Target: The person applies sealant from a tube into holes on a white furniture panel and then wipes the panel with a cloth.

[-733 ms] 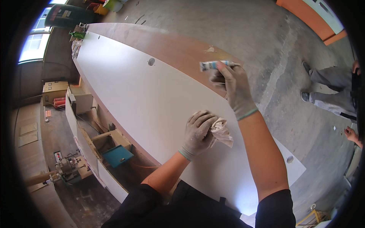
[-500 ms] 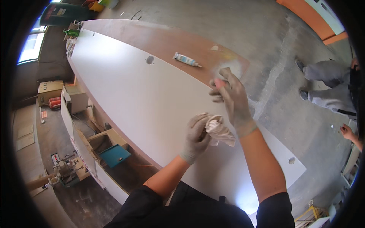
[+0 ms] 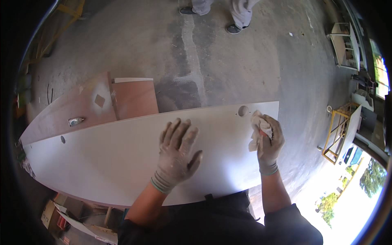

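The right hand (image 3: 271, 143), in a pale grey knit glove, pinches 1 crumpled off-white cloth (image 3: 255, 130), bunched presumably to fit the grip, over the right end of the long white flat panel (image 3: 102, 163). The left hand (image 3: 175, 153), gloved alike, is empty, grip spread. 1 small pale squeeze tube (image 3: 75, 121) lies far left on the reddish-brown flat surface (image 3: 94, 110), perhaps to spare the panel; its label is unreadable.
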`<state>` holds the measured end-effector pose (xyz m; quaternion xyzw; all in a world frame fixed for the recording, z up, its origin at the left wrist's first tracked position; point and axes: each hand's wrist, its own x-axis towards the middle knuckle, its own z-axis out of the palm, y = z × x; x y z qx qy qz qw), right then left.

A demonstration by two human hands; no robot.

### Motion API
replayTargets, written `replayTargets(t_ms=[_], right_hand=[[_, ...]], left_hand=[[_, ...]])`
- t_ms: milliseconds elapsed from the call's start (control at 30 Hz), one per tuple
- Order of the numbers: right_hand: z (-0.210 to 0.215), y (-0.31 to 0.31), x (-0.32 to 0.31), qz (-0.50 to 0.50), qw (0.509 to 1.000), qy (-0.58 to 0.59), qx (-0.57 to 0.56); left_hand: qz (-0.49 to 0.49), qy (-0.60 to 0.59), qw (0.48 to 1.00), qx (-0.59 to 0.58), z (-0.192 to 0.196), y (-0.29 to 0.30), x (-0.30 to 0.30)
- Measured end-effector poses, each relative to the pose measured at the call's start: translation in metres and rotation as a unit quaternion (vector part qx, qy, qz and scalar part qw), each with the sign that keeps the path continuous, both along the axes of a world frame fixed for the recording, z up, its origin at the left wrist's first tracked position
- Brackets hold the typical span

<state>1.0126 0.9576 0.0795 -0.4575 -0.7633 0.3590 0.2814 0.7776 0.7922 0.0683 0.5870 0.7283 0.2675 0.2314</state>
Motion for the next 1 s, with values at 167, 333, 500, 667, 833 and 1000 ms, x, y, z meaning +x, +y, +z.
replayTargets(t_ms=[167, 333, 500, 667, 833, 1000], right_hand=[[-0.026, 0.047, 0.034, -0.028, 0.961, -0.227, 0.154], [-0.040, 0.025, 0.017, -0.016, 0.965, -0.246, 0.085], [-0.038, 0.039, 0.023, -0.023, 0.960, -0.265, 0.090], [-0.033, 0.047, 0.022, 0.117, 0.949, -0.272, 0.112], [-0.031, 0.044, 0.017, -0.079, 0.944, -0.310, 0.078], [-0.038, 0.033, 0.011, -0.010, 0.958, -0.279, 0.071]], left_hand=[[0.020, 0.129, 0.991, -0.009, -0.031, 0.041, -0.040], [0.003, 0.175, 0.984, 0.002, -0.042, 0.054, -0.037], [0.002, 0.172, 0.985, -0.016, -0.044, 0.052, -0.034], [0.011, 0.164, 0.986, -0.035, -0.046, 0.051, -0.035], [0.012, 0.165, 0.986, -0.036, -0.045, 0.052, -0.035], [0.001, 0.150, 0.988, -0.028, -0.044, 0.053, -0.036]])
